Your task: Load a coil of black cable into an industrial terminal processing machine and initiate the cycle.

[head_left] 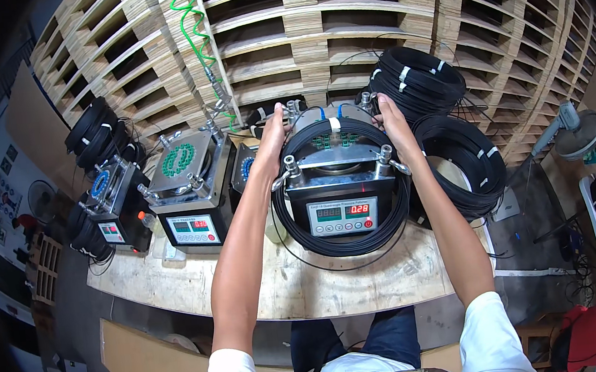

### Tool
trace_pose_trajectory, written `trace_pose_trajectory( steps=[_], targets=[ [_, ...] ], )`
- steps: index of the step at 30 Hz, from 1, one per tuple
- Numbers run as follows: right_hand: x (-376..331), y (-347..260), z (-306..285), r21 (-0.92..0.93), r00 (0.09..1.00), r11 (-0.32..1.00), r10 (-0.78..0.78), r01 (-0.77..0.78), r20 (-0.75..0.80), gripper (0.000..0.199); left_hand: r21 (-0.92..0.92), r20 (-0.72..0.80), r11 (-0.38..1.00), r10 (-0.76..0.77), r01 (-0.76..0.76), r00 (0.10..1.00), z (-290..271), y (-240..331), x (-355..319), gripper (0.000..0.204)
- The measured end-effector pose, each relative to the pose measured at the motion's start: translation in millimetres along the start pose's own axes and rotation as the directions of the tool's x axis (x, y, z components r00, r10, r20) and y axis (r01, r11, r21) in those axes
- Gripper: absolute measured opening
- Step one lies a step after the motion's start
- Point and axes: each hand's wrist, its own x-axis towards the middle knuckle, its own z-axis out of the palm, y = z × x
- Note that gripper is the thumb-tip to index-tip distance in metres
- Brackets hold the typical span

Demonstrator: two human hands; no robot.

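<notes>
A polishing machine (pixel 341 185) with a metal top and a lit red display stands in front of me. A coil of black cable (pixel 402 208) with a white tie loops around its front and over its top plate. Blue-tipped cable ends and green connectors show at the plate. My left hand (pixel 275 139) is closed at the far-left corner clamp (pixel 293 107), thumb upward. At the far-right corner clamp (pixel 366 98), my right hand (pixel 394 125) is closed the same way. The fingers of both hands are partly hidden. Silver levers sit at the two near corners.
Left of it stand a second machine (pixel 190 185) with a ring of green connectors and a smaller machine (pixel 109 204). Black cable coils (pixel 421 84) are piled at the right. Wooden pallets (pixel 254 29) rise behind the worktable (pixel 300 286). A green spiral hose (pixel 189 24) hangs there.
</notes>
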Motion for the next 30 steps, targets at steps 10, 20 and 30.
trace_pose_trajectory(
  steps=[10, 20, 30],
  targets=[
    [5.0, 7.4, -11.5, -0.035, 0.999, 0.999, 0.034, -0.033, 0.031, 0.058, -0.038, -0.013, 0.999, 0.024, -0.024, 1.0, 10.0, 0.7, -5.6, 0.084],
    [3.2, 6.3, -2.8, 0.074, 1.0, 0.997, 0.0, 0.001, -0.004, 0.066, 0.029, -0.057, 0.999, 0.036, -0.034, 0.998, 4.2, -7.1, 3.1, 0.089],
    [2.9, 7.9, -10.2, -0.015, 0.999, 1.0, -0.014, 0.013, -0.052, 0.063, 0.002, -0.015, 1.0, 0.019, -0.019, 1.0, 15.8, 6.2, -12.5, 0.094]
  ],
)
